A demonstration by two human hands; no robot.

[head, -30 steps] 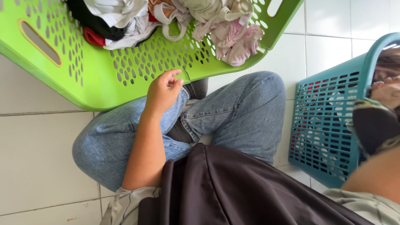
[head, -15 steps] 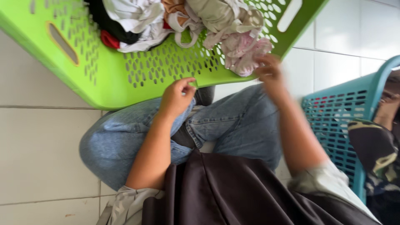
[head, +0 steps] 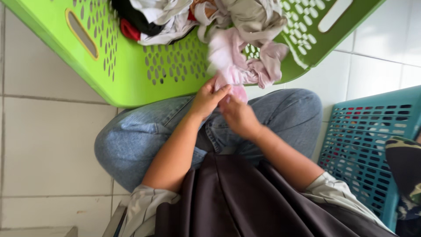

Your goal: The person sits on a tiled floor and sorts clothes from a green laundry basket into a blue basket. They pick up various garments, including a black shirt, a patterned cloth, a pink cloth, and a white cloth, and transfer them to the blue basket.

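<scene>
I see left hand [head: 209, 99] and right hand [head: 237, 115], fingers closed on the pink garment [head: 234, 66] hanging over the green basket [head: 131, 74] rim; teal basket [head: 368, 145] well apart, tiled floor [head: 48, 145] bare beside the knee

Two perforated plastic laundry baskets are in view: one green basket [head: 131, 74] heaped with clothes, one teal basket [head: 372, 145]. Two hands, the left hand [head: 208, 98] and right hand [head: 239, 116], meet on one pale pink garment [head: 237, 66].
</scene>
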